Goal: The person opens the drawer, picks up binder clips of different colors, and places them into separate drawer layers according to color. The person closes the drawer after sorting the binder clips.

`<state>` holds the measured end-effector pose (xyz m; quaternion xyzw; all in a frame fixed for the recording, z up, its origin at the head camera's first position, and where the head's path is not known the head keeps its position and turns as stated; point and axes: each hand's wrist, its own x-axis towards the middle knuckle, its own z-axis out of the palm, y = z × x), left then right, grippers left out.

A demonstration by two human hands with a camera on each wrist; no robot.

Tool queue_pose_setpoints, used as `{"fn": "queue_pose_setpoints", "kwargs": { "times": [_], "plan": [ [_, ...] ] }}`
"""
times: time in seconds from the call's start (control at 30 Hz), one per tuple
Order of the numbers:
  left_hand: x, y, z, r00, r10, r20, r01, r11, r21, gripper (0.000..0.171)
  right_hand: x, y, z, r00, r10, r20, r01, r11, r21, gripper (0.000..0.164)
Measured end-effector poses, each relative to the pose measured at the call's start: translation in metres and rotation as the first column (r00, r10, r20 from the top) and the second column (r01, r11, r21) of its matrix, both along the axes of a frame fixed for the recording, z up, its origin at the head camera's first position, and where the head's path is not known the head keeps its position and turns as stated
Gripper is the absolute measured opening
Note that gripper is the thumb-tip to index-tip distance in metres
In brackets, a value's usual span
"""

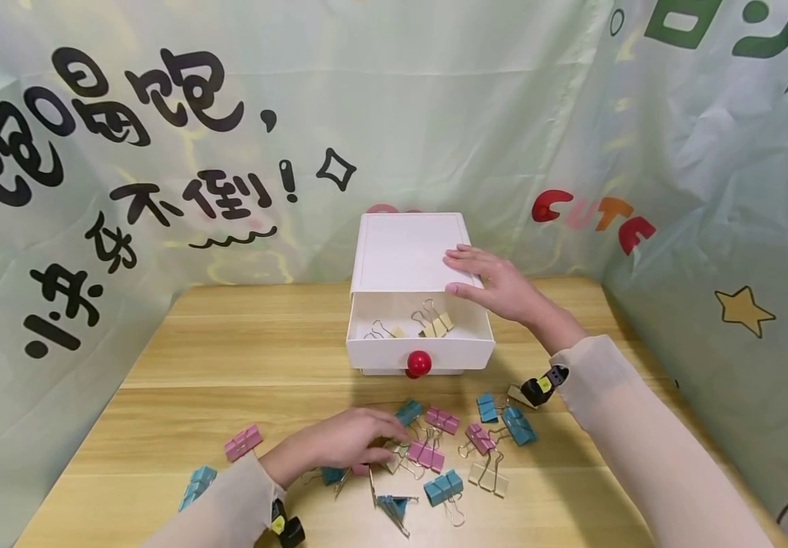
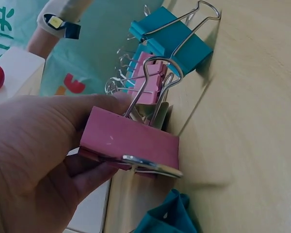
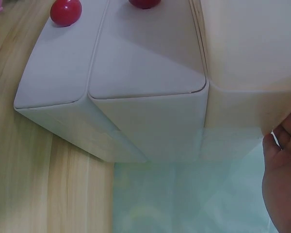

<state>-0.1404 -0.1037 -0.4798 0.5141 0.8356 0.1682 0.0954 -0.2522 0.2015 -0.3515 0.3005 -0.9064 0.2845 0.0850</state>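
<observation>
My left hand (image 1: 346, 438) reaches low among binder clips, fingertips bent by a gold binder clip (image 1: 397, 459). In the left wrist view, a pink binder clip (image 2: 131, 136) stands in front of those fingertips and hides whether they pinch the gold one. My right hand (image 1: 496, 285) rests with fairly straight fingers on the top right edge of a white drawer unit (image 1: 407, 251); its fingers also show at the right of the right wrist view. The unit's top drawer (image 1: 380, 354) is pulled out, with gold binder clips (image 1: 437, 323) inside.
Blue, pink and gold clips lie scattered on the wooden table (image 1: 250, 342), among them a blue clip (image 1: 444, 487) in front and a pink clip (image 1: 244, 442) at left. Red knobs (image 3: 66, 12) front the drawers. Printed cloth (image 1: 435, 137) hangs behind and beside the table.
</observation>
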Motion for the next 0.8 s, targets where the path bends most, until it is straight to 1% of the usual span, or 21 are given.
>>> {"fn": "queue_pose_setpoints", "kwargs": {
  "times": [0.27,0.4,0.63,0.73,0.8],
  "plan": [
    [-0.001,0.005,0.000,1.000,-0.014,0.000,0.014,1.000,0.001,0.029,-0.001,0.000,-0.001,1.000,-0.009,0.011,0.009,1.000,-0.004,0.065],
    [-0.001,0.009,0.002,0.999,-0.032,0.024,0.032,0.999,-0.008,0.036,-0.001,0.000,-0.001,1.000,-0.006,0.008,0.006,1.000,-0.002,0.065],
    [-0.003,0.013,0.002,0.998,-0.035,0.061,0.040,0.995,-0.089,0.052,-0.001,0.000,-0.001,1.000,-0.008,0.008,0.008,1.000,0.005,0.065],
    [-0.003,0.015,0.003,0.998,-0.035,0.059,0.042,0.992,-0.118,0.053,-0.001,0.000,-0.001,1.000,-0.006,0.009,0.006,1.000,0.004,0.065],
    [-0.003,0.016,0.005,0.998,-0.044,0.043,0.049,0.990,-0.129,0.052,-0.001,0.000,0.000,1.000,-0.003,0.009,0.003,1.000,0.001,0.065]
  ]
}}
